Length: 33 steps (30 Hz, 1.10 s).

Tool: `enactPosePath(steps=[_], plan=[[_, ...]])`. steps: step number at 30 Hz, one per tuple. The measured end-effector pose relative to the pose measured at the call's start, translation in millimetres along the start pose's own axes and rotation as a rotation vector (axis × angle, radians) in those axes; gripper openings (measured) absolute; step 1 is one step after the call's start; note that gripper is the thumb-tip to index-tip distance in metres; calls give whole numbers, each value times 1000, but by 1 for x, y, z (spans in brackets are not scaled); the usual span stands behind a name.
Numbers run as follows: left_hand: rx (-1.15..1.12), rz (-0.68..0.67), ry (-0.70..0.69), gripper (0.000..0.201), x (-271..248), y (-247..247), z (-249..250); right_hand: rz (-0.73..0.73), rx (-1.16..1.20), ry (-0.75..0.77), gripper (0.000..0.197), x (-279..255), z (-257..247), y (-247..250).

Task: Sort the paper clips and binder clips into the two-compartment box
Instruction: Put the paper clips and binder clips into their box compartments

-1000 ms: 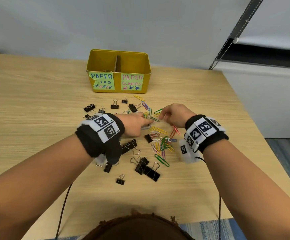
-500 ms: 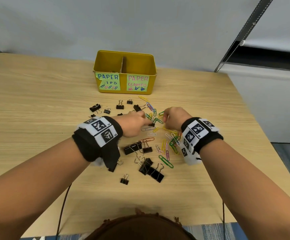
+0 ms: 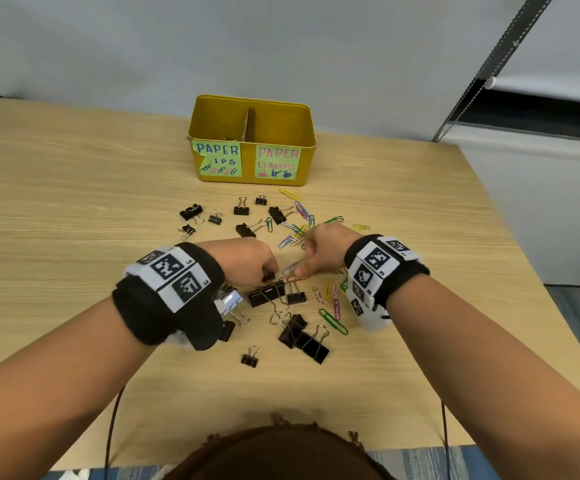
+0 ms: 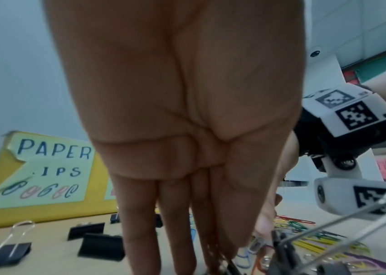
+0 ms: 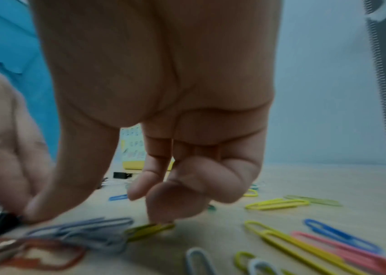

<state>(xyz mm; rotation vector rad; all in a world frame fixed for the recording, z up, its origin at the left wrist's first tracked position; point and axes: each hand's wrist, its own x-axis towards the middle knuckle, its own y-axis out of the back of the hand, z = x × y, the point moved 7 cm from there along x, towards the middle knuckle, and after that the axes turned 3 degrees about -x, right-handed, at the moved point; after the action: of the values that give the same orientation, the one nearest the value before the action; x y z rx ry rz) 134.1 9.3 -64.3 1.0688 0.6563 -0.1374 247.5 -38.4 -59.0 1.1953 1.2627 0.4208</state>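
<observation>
Left hand (image 3: 247, 261) at frame centre pinches a small black binder clip (image 3: 268, 276), mostly hidden by fingertips. Right hand (image 3: 323, 249) fingers curl over a grey paper clip (image 3: 292, 267); grip unclear. Yellow box (image 3: 252, 140), upper centre: few paper clips in left compartment, right one unseen

- The box (image 3: 251, 140) is mustard yellow, with two pale green labels (image 3: 217, 159): blue lettering on the left one, pink on the right.
- The binder clips (image 3: 303, 340) are black with silver wire handles.
- The paper clips (image 3: 332, 320) are green, yellow, pink, blue, orange and a greyish lilac, though blur makes that last shade uncertain.
- The tabletop (image 3: 73, 209) is light wood with a fine grain.
- The wristbands (image 3: 163, 292) are black, bearing black-and-white square code markers.
- The wall (image 3: 212, 39) is pale grey-blue.
</observation>
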Motion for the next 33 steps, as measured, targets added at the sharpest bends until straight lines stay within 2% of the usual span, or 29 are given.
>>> enactPosePath(steps=[4,10,12,15,17,18,20,23,25,28,30,33], plan=[[-10,2,-58,65,-8,-5,19,-27,-78,1,33,6,-3,-7],[67,-55,-85,47,-13,-17,22,-57,-4,-100,36,10,22,-1],[64,-89,-68,43,-15,-18,20,-36,12,-120,30,10,28,4],[50,-90,-68,38,-15,-14,22,116,19,-108,17,14,23,13],[44,-48,-78,40,-15,-2,22,264,2,-66,25,18,10,16],[14,-17,-65,40,-14,5,20,287,-33,-28,35,21,4,14],[-29,54,-27,40,-11,19,13,164,-144,44,53,28,-5,-1],[5,141,63,54,-4,31,-7,-41,-236,101,63,28,-2,-19],[71,143,112,63,2,33,-21,-35,-306,89,61,23,4,-12],[218,70,174,65,11,27,-28,106,-294,48,49,22,7,12],[258,40,210,68,15,21,-24,157,-228,68,55,29,2,20],[258,113,221,70,17,22,-14,85,-206,63,65,42,-2,13]])
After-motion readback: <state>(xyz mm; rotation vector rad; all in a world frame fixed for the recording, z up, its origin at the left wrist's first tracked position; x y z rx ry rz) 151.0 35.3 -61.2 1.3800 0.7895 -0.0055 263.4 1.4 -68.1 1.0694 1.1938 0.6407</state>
